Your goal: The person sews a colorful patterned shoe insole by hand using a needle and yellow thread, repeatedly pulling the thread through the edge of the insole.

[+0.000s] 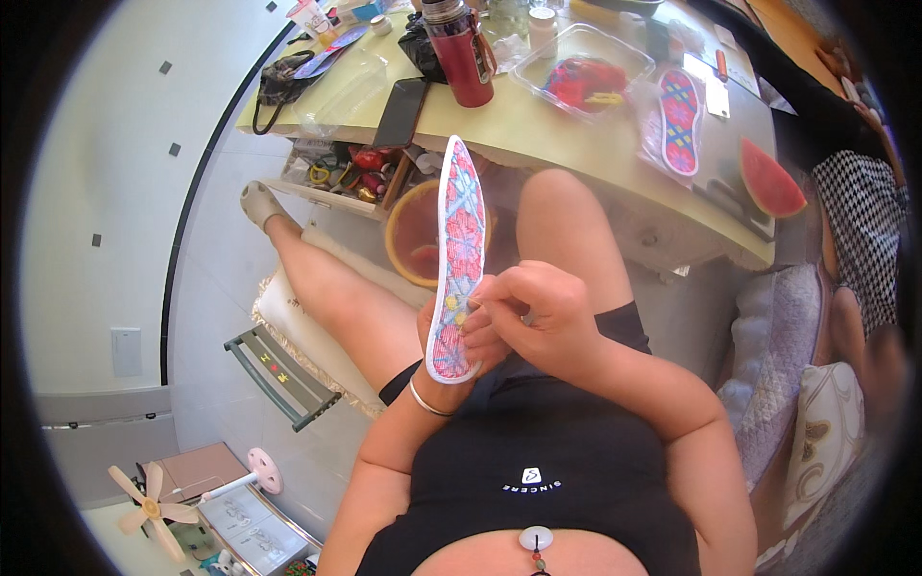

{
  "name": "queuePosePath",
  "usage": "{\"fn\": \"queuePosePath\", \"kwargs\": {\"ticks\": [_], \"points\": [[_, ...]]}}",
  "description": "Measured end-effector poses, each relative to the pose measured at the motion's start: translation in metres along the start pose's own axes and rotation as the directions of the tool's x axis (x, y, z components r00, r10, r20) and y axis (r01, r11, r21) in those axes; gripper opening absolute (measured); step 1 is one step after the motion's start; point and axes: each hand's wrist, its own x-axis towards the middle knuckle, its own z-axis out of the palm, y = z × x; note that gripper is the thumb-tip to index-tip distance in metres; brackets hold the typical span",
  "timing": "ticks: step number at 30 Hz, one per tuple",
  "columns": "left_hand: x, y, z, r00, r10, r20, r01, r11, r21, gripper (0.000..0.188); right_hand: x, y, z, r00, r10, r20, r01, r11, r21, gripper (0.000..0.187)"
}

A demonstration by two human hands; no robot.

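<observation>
My left hand (489, 355) is closed around the lower part of an embroidered shoe insole (463, 252), which has a white rim and a pink, red and blue flower pattern. It stands nearly upright in front of my body, its narrow end pointing away from me. My right hand (549, 305) is at the insole's right edge, thumb and forefinger pinched together. Whatever thread or needle that pinch may hold is too small to make out. On the table lies a similar insole (680, 122) in clear plastic wrap, pink with blue and yellow patterning.
The table (538, 134) bears a red flask (461, 58), a phone (401, 112), a clear tub (586, 72) with red thread, and a watermelon slice (771, 180). Below are an open drawer (331, 195) and a yellow-rimmed bucket (397, 240). A folding stool (280, 377) stands left; a patterned cushion (826, 427) lies right.
</observation>
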Motion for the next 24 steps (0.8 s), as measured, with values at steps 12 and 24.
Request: {"fn": "queuePosePath", "kwargs": {"ticks": [12,24], "points": [[0.002,-0.006,0.007,0.988,0.054,-0.146,-0.041,0.995,0.092,0.038,0.002,-0.002,0.002,1.0,-0.009,-0.002,0.008,0.994,-0.104,0.01],[0.001,-0.009,0.008,0.994,0.034,-0.103,-0.026,0.997,0.071,0.038,0.001,-0.001,0.0,1.0,-0.009,-0.004,0.008,0.995,-0.104,0.011]]}}
